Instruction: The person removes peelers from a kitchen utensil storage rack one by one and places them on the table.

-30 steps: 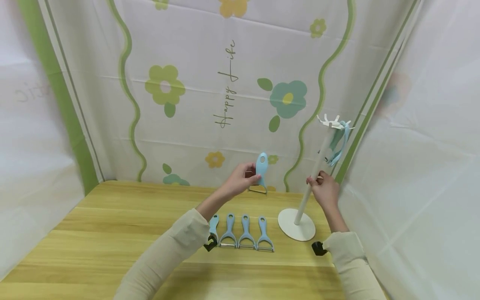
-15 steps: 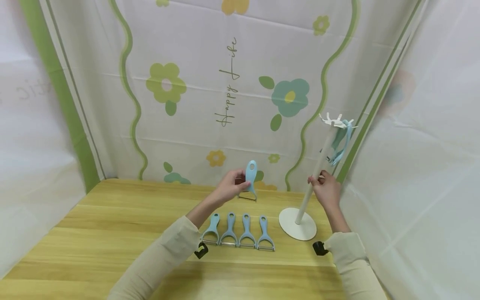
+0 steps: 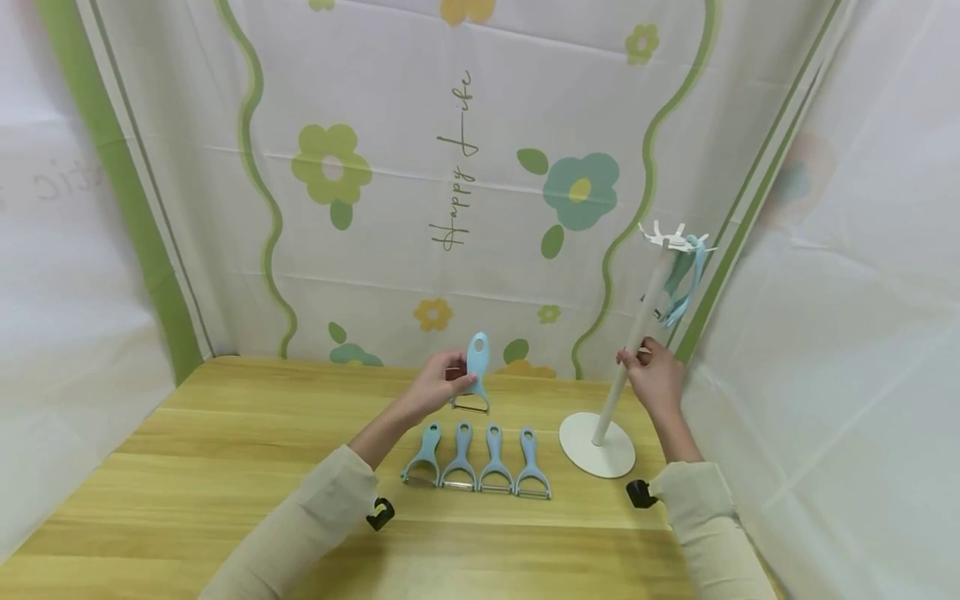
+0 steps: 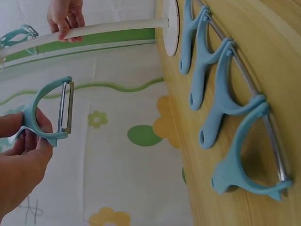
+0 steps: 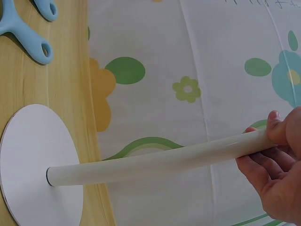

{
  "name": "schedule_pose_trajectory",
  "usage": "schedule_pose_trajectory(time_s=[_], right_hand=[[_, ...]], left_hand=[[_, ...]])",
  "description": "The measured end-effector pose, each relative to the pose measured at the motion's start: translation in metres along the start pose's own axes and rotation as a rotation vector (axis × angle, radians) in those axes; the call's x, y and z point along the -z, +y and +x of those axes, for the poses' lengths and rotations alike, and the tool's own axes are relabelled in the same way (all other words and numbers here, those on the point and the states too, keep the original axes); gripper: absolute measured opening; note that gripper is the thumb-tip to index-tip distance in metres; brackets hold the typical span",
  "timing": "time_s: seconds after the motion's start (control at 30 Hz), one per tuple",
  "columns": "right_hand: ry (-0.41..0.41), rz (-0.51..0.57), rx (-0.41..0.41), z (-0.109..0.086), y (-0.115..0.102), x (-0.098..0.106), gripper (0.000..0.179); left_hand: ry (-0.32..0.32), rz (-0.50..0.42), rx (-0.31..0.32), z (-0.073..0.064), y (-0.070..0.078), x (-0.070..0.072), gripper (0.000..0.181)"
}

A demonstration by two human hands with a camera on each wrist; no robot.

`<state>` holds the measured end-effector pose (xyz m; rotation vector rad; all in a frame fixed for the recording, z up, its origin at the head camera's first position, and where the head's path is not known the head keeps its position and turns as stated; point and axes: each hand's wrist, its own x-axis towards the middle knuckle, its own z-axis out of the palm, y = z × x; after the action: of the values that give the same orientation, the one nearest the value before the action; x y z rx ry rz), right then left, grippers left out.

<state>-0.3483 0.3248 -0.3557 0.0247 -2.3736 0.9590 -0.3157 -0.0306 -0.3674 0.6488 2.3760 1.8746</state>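
Observation:
Between thumb and fingers my left hand (image 3: 437,385) pinches a light blue peeler (image 3: 477,358), its handle hole up and its blade down, above the back of the table. The left wrist view shows that peeler's blade (image 4: 67,107) facing right. My right hand (image 3: 654,375) grips the white post (image 5: 155,162) of a stand with a round base (image 3: 581,454). At the post's top is a ring of white hooks (image 3: 667,240), where blue peelers (image 3: 686,287) hang on the right side. In front of my left hand, several blue peelers (image 3: 495,462) lie in a row on the table.
The wooden table (image 3: 225,467) reaches back to a white curtain (image 3: 390,250) printed with flowers. More white curtain (image 3: 862,375) closes in the right side, near the stand. Black wrist mounts (image 3: 381,513) stick out at both sleeves.
My left hand has moved left and slightly down with the peeler, away from the stand, uncovering the leftmost peeler in the row. The right hand stays on the post.

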Motion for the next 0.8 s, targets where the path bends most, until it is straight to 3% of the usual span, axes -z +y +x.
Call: schedule_pose_trajectory(time_s=[0.17, 0.37, 0.8], right_hand=[[-0.001, 0.009, 0.001, 0.001, -0.001, 0.0, 0.022], [-0.002, -0.002, -0.01, 0.001, -0.001, 0.0, 0.022], [-0.005, -0.02, -0.009, 0.0, 0.0, 0.0, 0.023]], left_hand=[[0.022, 0.012, 0.02, -0.007, -0.008, 0.007, 0.017], [0.051, 0.006, 0.055, -0.017, -0.019, 0.016, 0.03], [0.053, 0.064, 0.1, -0.044, -0.045, 0.037, 0.032]])
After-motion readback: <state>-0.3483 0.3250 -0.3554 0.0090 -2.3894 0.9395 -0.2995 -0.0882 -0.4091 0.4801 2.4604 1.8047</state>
